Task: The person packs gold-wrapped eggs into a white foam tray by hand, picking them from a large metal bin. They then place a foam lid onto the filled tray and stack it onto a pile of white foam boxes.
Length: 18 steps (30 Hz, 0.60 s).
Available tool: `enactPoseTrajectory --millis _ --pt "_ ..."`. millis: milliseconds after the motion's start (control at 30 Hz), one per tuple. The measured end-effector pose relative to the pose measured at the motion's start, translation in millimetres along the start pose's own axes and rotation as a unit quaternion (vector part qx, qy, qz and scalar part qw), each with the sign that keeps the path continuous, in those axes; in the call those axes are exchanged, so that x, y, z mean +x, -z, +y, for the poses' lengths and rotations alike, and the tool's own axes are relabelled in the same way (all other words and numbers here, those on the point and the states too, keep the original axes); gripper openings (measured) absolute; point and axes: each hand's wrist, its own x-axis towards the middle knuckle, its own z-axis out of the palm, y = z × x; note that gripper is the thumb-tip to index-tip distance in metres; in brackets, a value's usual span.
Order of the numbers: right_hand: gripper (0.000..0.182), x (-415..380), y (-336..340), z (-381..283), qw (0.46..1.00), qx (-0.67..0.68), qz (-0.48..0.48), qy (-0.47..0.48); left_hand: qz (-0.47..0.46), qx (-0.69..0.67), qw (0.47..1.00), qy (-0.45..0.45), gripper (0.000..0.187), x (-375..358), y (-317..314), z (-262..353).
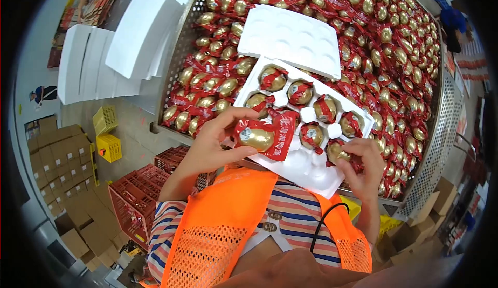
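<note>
My left hand (218, 138) is closed around a gold egg in a red wrapper (258, 136), held over the near left part of a white foam tray (306, 112). The wrapper's flat red end, printed with white characters, sticks out to the right. At the tray's right side, my right hand (364, 163) grips another gold wrapped egg (338, 152) at the near row. Several wrapped eggs sit in the other hollows. Behind the tray lies a white foam lid (290, 39) with round dents, resting on the heap of eggs.
A large perforated metal bin (174, 75) holds a heap of gold eggs in red wrappers. White foam boxes (137, 36) stand at its left. Red crates (136, 197), yellow crates (108, 147) and cardboard boxes (62, 158) are lower left. Other people (454, 21) are at the edges.
</note>
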Motion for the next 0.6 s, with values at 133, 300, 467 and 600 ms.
enactPoseTrajectory --millis 133,300,467,600 --pt "0.007 -7.9 -4.3 22.1 0.973 0.169 0.067 -0.142 -0.028 0.119 0.992 0.001 0.053 -4.6 -1.6 6.0" --pt "0.005 -16.1 3.0 42.1 0.869 0.419 0.181 -0.191 -0.006 0.290 0.952 -0.094 0.050 -4.7 -14.9 14.0" --pt "0.008 -18.9 14.2 61.6 0.681 0.708 0.174 -0.062 0.000 0.353 0.924 -0.148 0.047 -4.1 -30.5 21.4" --pt "0.006 -9.9 18.8 35.7 0.690 0.679 0.228 -0.104 0.035 0.455 0.828 -0.325 0.044 -16.0 -37.2 10.1"
